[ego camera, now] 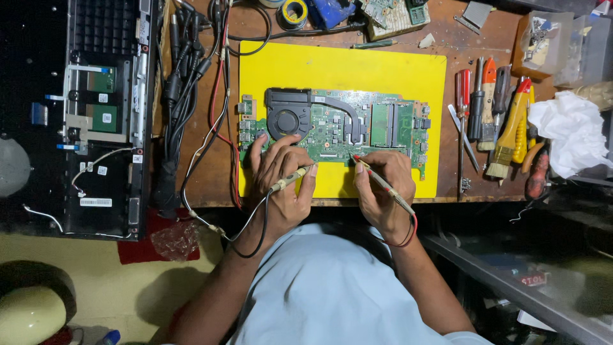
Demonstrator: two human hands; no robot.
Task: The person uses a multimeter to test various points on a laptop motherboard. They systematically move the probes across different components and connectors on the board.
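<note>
We saw a green laptop motherboard (338, 124), black fan and copper heat pipe upward, lying flat on a yellow mat. A black-wired test probe (290, 179) and a red-wired test probe (382, 183) slanted onto its near edge.

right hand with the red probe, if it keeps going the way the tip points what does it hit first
The right hand aims its red probe up-left; the tip looks already at the green circuit board, so probably the board itself.

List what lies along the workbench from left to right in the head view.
Opened black laptop case → bundle of black cables → left hand with the black-wired probe → right hand with the red probe → row of screwdrivers and a brush → crumpled white cloth.
</note>
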